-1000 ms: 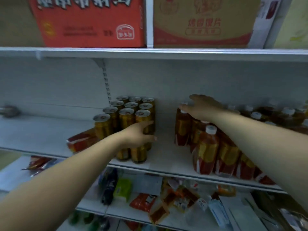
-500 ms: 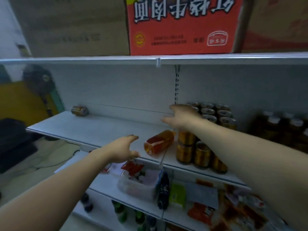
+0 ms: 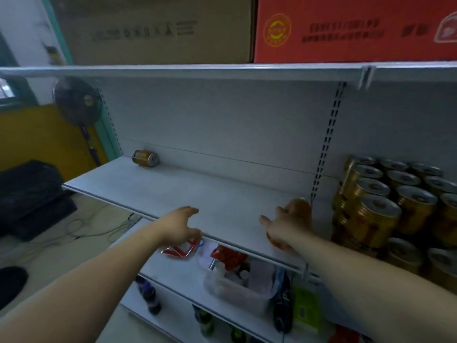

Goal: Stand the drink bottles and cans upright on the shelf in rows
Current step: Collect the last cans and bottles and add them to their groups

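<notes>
**Right hand on lying bottle, left hand free**

Orange drink bottle [image 3: 301, 207] lies on its side on the white shelf [image 3: 197, 194] at 4 o'clock, with the right hand [image 3: 284, 225] curled over it. Stacked gold cans [image 3: 376, 214] stand just beside it at 3 o'clock. Left hand [image 3: 181, 226] is spread and holds nothing, at the shelf's front edge, 7 o'clock. Tipped can [image 3: 145, 158] lies at 9 o'clock by the back panel.

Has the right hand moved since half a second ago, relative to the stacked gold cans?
Yes. The right hand dropped from the top of the stacked gold cans, down and leftward onto the lying orange plastic bottle.
</notes>
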